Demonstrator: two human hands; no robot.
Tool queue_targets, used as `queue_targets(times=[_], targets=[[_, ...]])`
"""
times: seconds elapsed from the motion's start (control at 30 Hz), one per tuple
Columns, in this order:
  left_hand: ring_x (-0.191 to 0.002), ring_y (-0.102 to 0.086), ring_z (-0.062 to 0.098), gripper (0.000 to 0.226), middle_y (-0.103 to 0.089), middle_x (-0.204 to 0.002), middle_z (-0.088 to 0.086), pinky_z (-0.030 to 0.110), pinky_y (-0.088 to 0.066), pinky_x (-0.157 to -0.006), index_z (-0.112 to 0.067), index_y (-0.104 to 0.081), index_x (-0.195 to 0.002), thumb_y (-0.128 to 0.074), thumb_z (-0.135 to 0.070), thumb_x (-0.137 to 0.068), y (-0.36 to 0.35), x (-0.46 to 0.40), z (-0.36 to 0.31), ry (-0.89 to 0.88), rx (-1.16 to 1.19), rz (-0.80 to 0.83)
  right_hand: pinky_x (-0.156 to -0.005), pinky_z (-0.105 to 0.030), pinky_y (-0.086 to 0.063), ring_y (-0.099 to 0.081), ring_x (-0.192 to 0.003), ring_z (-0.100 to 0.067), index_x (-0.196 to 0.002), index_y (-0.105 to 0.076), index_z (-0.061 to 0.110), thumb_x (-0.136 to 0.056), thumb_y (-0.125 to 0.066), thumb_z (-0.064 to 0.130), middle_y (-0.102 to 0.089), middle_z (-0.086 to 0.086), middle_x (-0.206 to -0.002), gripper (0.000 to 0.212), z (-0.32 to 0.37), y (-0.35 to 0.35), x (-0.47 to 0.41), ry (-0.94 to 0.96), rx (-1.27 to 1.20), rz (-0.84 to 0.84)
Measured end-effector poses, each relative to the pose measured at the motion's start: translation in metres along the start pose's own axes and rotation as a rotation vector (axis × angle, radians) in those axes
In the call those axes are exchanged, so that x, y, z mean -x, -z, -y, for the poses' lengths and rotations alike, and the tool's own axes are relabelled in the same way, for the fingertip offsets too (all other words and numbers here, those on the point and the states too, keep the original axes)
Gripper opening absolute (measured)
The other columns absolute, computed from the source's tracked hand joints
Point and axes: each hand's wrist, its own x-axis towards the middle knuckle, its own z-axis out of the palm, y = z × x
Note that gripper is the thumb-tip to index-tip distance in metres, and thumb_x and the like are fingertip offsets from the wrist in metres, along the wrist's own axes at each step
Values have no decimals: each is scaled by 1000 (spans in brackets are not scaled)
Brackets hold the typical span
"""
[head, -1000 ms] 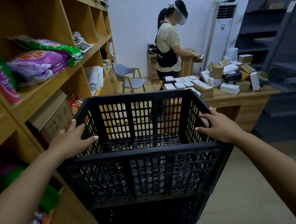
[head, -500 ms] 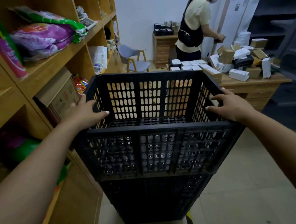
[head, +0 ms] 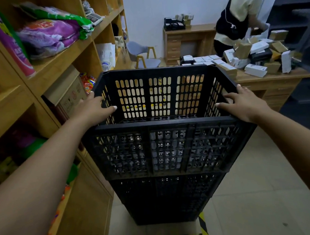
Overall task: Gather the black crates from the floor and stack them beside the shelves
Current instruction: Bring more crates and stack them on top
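Now the top black crate (head: 162, 135) sits between both hands, open side up, on a stack of crates (head: 164, 198) beside the wooden shelves (head: 60, 61). Each grip holds a side rim: left hand (head: 94, 110) on the left rim, right hand (head: 244, 102) on the right. Its long side runs from hand to hand.

Tiled floor (head: 246, 193) bears black crates (head: 166, 198) stacked beside wooden shelves (head: 60, 59).
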Motion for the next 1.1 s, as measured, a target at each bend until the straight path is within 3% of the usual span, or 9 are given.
queue_targets(times=[0.1,0.23,0.4,1.1], targets=[[-137,-30,37,77,-33,-153,12,54,-35,-105,-23,-39,-144,-39,-71,-85,-4,12,8,-12,11,-122,-114,-50,-18,-3,-148,-27,-147,-33,29,-83,-34,75,-4,-10,-161,78,-2,-3,10,17,9,-21],[-146,-14,33,85,-15,-160,12,55,-23,-112,-25,-34,-147,-27,-79,-82,-5,20,8,10,51,-34,-115,-48,-18,-5,-148,-27,-147,-35,27,-83,-36,74,-7,-11,-161,79,-2,-4,7,24,17,-45],[-148,-4,29,89,-2,-162,9,54,-19,-112,-26,-28,-150,-26,-81,-79,-4,19,4,23,-13,4,-115,-48,-17,-3,-148,-26,-147,-34,28,-82,-36,75,-6,-11,-161,80,0,-2,5,19,18,-31],[-148,4,25,91,6,-162,8,56,-18,-112,-28,-23,-151,-26,-82,-78,-5,20,4,29,-27,57,-113,-51,-21,1,-148,-22,-146,-35,29,-81,-37,76,-3,-6,-162,80,0,0,9,1,-21,-10]])
